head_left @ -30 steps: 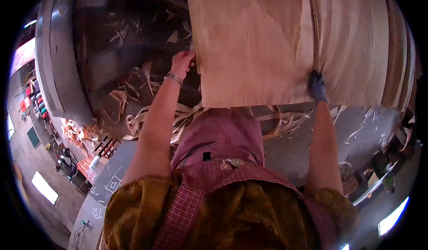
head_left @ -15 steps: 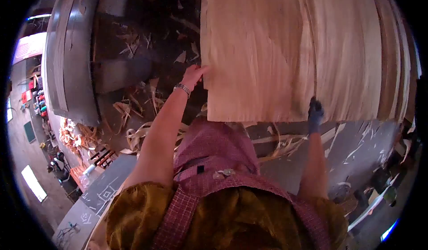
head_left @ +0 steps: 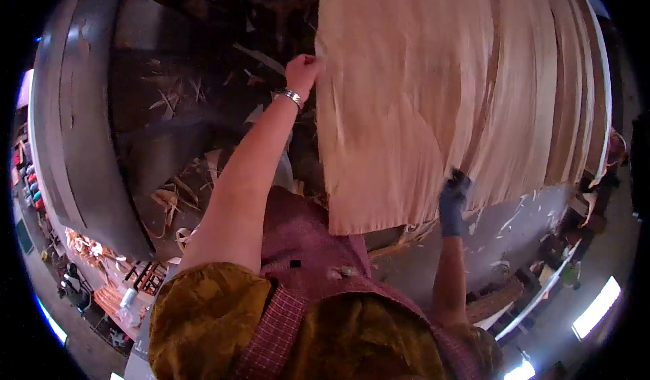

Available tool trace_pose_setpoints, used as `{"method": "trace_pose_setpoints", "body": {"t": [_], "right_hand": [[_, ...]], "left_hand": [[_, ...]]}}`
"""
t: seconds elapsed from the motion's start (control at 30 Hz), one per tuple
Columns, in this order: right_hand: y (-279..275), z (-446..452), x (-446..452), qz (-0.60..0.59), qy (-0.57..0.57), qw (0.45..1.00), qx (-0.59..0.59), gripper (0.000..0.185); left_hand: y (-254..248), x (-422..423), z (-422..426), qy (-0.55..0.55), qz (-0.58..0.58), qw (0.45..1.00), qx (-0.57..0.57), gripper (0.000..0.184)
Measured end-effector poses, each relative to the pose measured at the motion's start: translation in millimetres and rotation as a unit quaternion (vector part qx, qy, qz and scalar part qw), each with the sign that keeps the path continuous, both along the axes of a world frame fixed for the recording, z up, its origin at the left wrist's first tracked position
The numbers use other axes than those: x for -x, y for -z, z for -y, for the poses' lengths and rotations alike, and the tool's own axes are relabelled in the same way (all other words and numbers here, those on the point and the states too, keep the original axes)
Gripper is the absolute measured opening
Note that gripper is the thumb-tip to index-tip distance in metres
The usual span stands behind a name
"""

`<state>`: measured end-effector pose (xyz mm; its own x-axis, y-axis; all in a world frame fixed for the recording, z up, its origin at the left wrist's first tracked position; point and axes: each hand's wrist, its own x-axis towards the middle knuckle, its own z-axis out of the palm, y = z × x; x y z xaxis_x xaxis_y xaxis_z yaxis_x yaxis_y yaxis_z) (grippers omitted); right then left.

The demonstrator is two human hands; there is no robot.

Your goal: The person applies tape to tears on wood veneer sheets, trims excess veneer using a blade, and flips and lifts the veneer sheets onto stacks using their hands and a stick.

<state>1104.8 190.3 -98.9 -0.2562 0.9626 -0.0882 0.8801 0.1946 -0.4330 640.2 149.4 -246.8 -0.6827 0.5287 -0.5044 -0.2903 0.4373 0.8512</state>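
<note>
- The upper end of the pale wood sheet (head_left: 386, 122) is cut off by the top of the view; its lower edge is shown hanging ahead of the person, at the centre and to the right.
- By the bare left hand (head_left: 302, 75), the sheet's left edge is pinched between curled fingers; the contact itself is partly hidden by the knuckles.
- The gloved right hand (head_left: 453, 200) is placed against the sheet near its lower edge, beside a dark lengthwise fold. The fingertips are blurred and dark, and whether the grip is spread or pressed together cannot be told.
- Further wood layers (head_left: 565, 75) are seen at the right, where their outlines are bent by the lens and their number is hard to make out.
- The grey surface (head_left: 399, 261) below is largely covered by the sheet, and part of it is blocked by the right forearm.
- The dim area beyond the left hand is sunk in shadow; only loose wood scraps (head_left: 169, 204) can be picked out there.
- The far left is taken up by a dark curved panel (head_left: 74, 122), its top cut off.
- The lower foreground is filled by a red checked apron (head_left: 311, 261) and a brown sleeve (head_left: 210, 305). A metal wristband (head_left: 291, 97) is worn on the left wrist.
- A heap of shavings (head_left: 84, 244) is glimpsed at lower left, and a bright panel (head_left: 596, 309) at lower right.
</note>
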Motion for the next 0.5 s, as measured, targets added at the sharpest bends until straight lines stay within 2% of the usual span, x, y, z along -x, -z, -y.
{"method": "trace_pose_setpoints", "body": {"t": [0.03,0.07,0.1,0.13,0.2,0.27,0.33,0.43,0.5], "right_hand": [[10,-10,44,0.014,-0.128,0.991,-0.026,0.026],[19,-20,93,0.034,-0.189,0.981,0.016,0.026],[8,-25,157,-0.028,-0.212,0.976,0.04,0.025],[19,-41,202,-0.073,-0.282,0.957,-0.008,0.026],[43,-72,286,0.053,-0.373,0.926,-0.031,0.025],[63,-103,363,0.11,-0.356,0.926,-0.066,0.03],[58,-128,427,0.139,-0.355,0.921,-0.074,0.033],[85,-165,466,0.204,-0.432,0.865,-0.153,0.031],[78,-174,480,0.224,-0.435,0.864,-0.116,0.031]], "left_hand": [[2,7,-6,0.006,-0.008,1.0,0.01,0.036],[1,12,-11,0.013,-0.017,1.0,0.019,0.038],[-1,14,-16,0.02,-0.026,0.999,0.028,0.04],[-5,16,-23,-0.018,-0.064,0.998,-0.006,0.038],[-8,35,-35,0.001,-0.062,0.998,-0.019,0.032],[0,46,-42,0.005,-0.032,0.999,-0.034,0.03],[12,55,-53,-0.009,0.026,0.998,-0.056,0.029],[12,59,-60,-0.048,0.034,0.993,-0.101,0.025],[9,65,-64,-0.037,-0.01,0.996,-0.085,0.026]]}}
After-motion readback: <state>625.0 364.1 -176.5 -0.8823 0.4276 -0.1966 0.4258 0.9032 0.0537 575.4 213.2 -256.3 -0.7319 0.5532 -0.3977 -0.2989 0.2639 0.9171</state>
